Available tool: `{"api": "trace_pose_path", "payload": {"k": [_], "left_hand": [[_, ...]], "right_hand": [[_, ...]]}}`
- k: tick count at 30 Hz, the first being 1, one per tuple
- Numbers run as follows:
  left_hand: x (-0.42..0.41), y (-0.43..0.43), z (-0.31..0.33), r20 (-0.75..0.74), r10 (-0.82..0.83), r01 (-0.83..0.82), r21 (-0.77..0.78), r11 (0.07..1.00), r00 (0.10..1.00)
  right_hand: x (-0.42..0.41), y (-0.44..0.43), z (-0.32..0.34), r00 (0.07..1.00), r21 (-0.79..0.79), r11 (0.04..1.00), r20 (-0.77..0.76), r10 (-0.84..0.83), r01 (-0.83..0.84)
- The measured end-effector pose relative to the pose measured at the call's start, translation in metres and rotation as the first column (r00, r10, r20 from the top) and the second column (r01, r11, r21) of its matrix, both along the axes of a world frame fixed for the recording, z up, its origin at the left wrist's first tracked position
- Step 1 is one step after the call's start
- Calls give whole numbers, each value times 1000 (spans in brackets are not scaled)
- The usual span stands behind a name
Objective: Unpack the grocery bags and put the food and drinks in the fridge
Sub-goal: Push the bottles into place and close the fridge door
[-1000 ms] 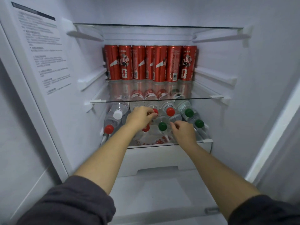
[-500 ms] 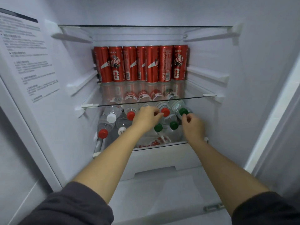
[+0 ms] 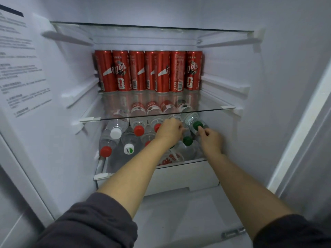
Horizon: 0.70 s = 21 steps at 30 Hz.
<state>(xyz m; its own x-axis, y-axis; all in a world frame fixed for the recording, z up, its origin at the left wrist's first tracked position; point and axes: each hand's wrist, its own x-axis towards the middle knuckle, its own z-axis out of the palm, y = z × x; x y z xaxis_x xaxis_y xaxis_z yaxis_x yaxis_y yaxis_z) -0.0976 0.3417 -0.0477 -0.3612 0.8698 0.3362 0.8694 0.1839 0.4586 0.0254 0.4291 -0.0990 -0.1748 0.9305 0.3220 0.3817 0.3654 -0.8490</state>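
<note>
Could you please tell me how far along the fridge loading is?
Done: red cans lined on the glass shelf, water bottles stacked below. In hand: the right hand pinches a green-capped bottle, the left hand touches another. Left: bags out of view, unclear.

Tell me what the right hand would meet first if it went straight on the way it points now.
The upper green-capped bottle lying on its side under the glass shelf: the right hand points at its cap, and the fingertips seem to touch it, though depth is unclear.
</note>
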Motion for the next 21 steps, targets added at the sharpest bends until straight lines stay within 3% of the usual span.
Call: {"api": "trace_pose_path", "payload": {"k": [8, 13, 16, 21], "left_hand": [[8, -7, 0, -31, 38, -38, -18, 999, 999], [13, -41, -17, -6, 98, -97, 78, 992, 995], [17, -69, -37, -68, 175, -160, 184, 970, 982], [27, -109, -69, -254, 378, -322, 236, 917, 890]], "right_hand": [[0, 2, 2, 999, -66, 998, -33, 20, -22], [9, -26, -17, 999, 127, 992, -40, 10, -5], [18, -50, -31, 998, 246, 969, 58, 0, -14], [39, -82, -36, 936, 279, 958, 350, -34, -70]]}}
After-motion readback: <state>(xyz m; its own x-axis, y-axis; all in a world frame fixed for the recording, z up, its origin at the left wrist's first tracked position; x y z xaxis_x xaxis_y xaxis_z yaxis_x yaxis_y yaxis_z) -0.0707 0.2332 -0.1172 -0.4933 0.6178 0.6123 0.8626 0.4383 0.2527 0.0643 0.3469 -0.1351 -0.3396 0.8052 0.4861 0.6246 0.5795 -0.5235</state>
